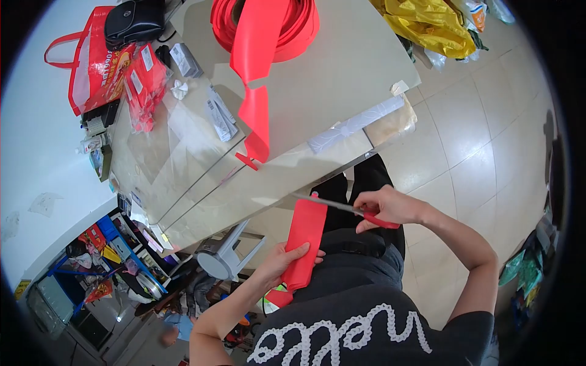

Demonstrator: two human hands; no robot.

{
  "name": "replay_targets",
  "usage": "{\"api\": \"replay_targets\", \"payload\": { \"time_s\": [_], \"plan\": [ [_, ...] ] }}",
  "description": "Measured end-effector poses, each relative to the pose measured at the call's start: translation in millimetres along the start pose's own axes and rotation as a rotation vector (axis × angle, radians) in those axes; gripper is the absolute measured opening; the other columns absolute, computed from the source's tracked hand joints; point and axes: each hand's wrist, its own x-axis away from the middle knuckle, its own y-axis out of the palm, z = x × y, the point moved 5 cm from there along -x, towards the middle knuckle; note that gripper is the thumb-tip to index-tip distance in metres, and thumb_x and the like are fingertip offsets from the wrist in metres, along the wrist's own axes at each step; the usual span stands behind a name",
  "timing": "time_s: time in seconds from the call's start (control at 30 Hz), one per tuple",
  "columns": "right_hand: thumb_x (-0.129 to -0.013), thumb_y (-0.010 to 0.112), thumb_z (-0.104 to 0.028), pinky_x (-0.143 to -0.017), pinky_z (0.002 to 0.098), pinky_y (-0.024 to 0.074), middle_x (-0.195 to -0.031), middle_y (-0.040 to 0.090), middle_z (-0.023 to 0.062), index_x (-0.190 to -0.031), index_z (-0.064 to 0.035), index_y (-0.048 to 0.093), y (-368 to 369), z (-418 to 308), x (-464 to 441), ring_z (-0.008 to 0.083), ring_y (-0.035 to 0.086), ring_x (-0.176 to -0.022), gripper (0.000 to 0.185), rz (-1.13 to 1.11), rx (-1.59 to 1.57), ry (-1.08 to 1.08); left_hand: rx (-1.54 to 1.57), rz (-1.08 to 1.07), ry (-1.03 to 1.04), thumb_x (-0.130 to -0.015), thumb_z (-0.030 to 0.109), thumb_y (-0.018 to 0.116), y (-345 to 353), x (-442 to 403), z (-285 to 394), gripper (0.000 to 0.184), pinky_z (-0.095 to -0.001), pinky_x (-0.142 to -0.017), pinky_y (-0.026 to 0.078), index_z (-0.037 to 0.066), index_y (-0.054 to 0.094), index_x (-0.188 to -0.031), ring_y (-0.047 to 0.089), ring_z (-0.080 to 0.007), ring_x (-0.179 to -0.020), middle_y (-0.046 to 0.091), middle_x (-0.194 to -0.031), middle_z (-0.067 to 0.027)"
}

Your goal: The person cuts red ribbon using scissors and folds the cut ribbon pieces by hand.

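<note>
My left hand (pixel 294 256) grips a flat red strip (pixel 310 222), thumb on top and fingers underneath, in front of my lap. In my right hand (pixel 384 207) is a pair of scissors (pixel 342 206) with red handles. The blades point left and reach the strip's far end, where a small red tab sticks up; I cannot tell how far apart they are. On the table ahead lies a large roll of red strip material (pixel 299 36). A cut red piece (pixel 256 119) lies below its loose end, near the table edge.
On the table (pixel 329 79) are a red tote bag (pixel 91 73), a black bag (pixel 134 23), plastic-wrapped red items (pixel 145 85) and grey packets (pixel 221 116). A stool (pixel 217 261) stands under the front edge. Yellow plastic (pixel 427 27) lies at upper right.
</note>
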Motion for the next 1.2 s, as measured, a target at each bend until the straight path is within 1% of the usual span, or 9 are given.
{"api": "replay_targets", "payload": {
  "time_s": [0.17,0.2,0.33,0.57,0.63,0.87,1.03,1.1,1.2],
  "plan": [
    [-0.071,0.071,-0.023,-0.057,0.0382,0.0472,-0.073,0.059,0.0101,-0.096,-0.0075,0.054,-38.3,-21.3,-8.4,0.0298,0.059,-0.065,0.033,0.458,0.623,-0.353,0.067,0.055,0.119,-0.086,0.023,0.061,-10.1,25.9,4.6,0.038,-0.0288,-0.073,0.053,-0.003,0.049,-0.111,0.064,-0.0187,-0.083,0.062,-0.099,-0.0166],
    [-0.07,0.066,-0.014,-0.063,0.0391,0.0481,-0.08,0.058,0.0103,-0.1,-0.0081,0.052,-44.2,-17.6,-14.1,0.0304,0.058,-0.072,0.034,0.401,0.764,-0.26,0.082,0.056,0.161,-0.086,0.023,0.061,-14.3,33.0,4.8,0.038,-0.0286,-0.072,0.053,-0.003,0.049,-0.111,0.064,-0.0183,-0.082,0.062,-0.098,-0.0162],
    [-0.071,0.064,-0.011,-0.07,0.0381,0.0469,-0.082,0.054,0.0118,-0.105,-0.0039,0.051,-43.9,-29.1,-36.1,0.0293,0.056,-0.079,0.037,0.339,0.979,-0.49,0.187,0.153,0.426,-0.087,0.022,0.06,-42.9,64.2,7.4,0.033,-0.0267,-0.067,0.053,-0.001,0.05,-0.107,0.063,-0.0162,-0.078,0.062,-0.094,-0.0145],
    [-0.074,0.062,-0.012,-0.073,0.0385,0.0462,-0.092,0.053,0.0143,-0.119,-0.0042,0.047,-17.1,-57.6,-67.6,0.0295,0.055,-0.084,0.048,0.231,1.024,-0.626,0.402,0.081,0.835,-0.088,0.021,0.058,-85.1,94.1,-17.0,0.027,-0.025,-0.063,0.053,-0.001,0.051,-0.104,0.063,-0.015,-0.074,0.063,-0.089,-0.0135],
    [-0.076,0.06,-0.012,-0.072,0.0385,0.0474,-0.09,0.055,0.0141,-0.118,-0.0056,0.049,-18.8,-81.2,-64.5,0.0297,0.057,-0.084,0.044,0.36,0.948,-0.676,0.377,0.093,0.877,-0.088,0.021,0.057,-85.5,96.4,-19.5,0.027,-0.0257,-0.063,0.054,-0.001,0.052,-0.104,0.064,-0.0158,-0.075,0.063,-0.089,-0.0143],
    [-0.077,0.06,-0.012,-0.077,0.0394,0.047,-0.101,0.053,0.013,-0.117,-0.0075,0.05,-90.7,-89.3,-78.1,0.0302,0.055,-0.092,0.041,0.597,1.298,-0.458,0.284,-0.028,0.981,-0.089,0.021,0.057,-69.0,106.0,-6.3,0.031,-0.0307,-0.068,0.054,-0.003,0.051,-0.107,0.065,-0.0204,-0.08,0.063,-0.094,-0.0181],
    [-0.075,0.062,-0.011,-0.083,0.039,0.0441,-0.104,0.053,0.0112,-0.115,-0.008,0.051,-60.6,-148.9,-62.5,0.0309,0.052,-0.098,0.041,0.699,1.527,-0.369,0.206,-0.099,0.99,-0.088,0.023,0.057,-58.7,109.9,7.0,0.034,-0.0327,-0.073,0.053,-0.004,0.05,-0.109,0.065,-0.0227,-0.085,0.063,-0.096,-0.0187],
    [-0.074,0.063,-0.015,-0.09,0.0424,0.0396,-0.108,0.054,0.0101,-0.116,-0.0075,0.051,-32.5,-206.6,-52.5,0.0295,0.049,-0.107,0.044,0.562,1.222,-0.655,0.125,-0.109,0.996,-0.088,0.022,0.057,-55.5,111.3,15.1,0.035,-0.0321,-0.074,0.053,-0.004,0.051,-0.11,0.064,-0.0222,-0.085,0.063,-0.096,-0.0183],
    [-0.077,0.062,-0.02,-0.091,0.0399,0.0395,-0.111,0.055,0.0109,-0.111,-0.0071,0.054,51.0,-302.5,-25.5,0.0284,0.049,-0.109,0.037,0.307,1.211,-1.086,-0.05,-0.117,0.955,-0.09,0.022,0.055,-47.0,109.4,26.0,0.035,-0.03,-0.075,0.052,-0.005,0.05,-0.112,0.064,-0.0195,-0.085,0.063,-0.097,-0.0164]
  ]
}}
